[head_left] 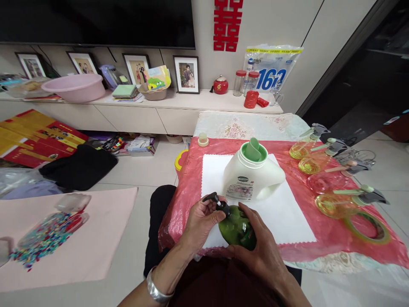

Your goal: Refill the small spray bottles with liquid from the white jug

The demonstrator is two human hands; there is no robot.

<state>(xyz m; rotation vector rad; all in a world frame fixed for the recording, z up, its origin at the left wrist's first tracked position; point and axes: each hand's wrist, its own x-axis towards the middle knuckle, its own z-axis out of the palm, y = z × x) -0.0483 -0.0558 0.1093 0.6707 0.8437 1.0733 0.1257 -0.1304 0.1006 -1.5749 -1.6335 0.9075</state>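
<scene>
My left hand (pixel 204 217) pinches the black pump head (pixel 223 207) at the neck of a green pump bottle (pixel 234 226). Around the body of that bottle wraps my right hand (pixel 260 238), steadying it near the table's front edge. Just beyond stands a large cream detergent jug (pixel 236 175), upright and uncapped, with a green spout in its mouth and a handle on the right. It rests on a white scalloped sheet (pixel 287 217). A small pale cap (pixel 203 139) lies at the table's back left.
Several spray bottles (pixel 338 204) with yellow or clear contents line the right side, near a tape roll (pixel 367 228). Red plastic (pixel 179 213) covers the table. Colourful small pieces (pixel 47 238) lie on a pink sheet at left. A cabinet (pixel 128 117) runs along the back.
</scene>
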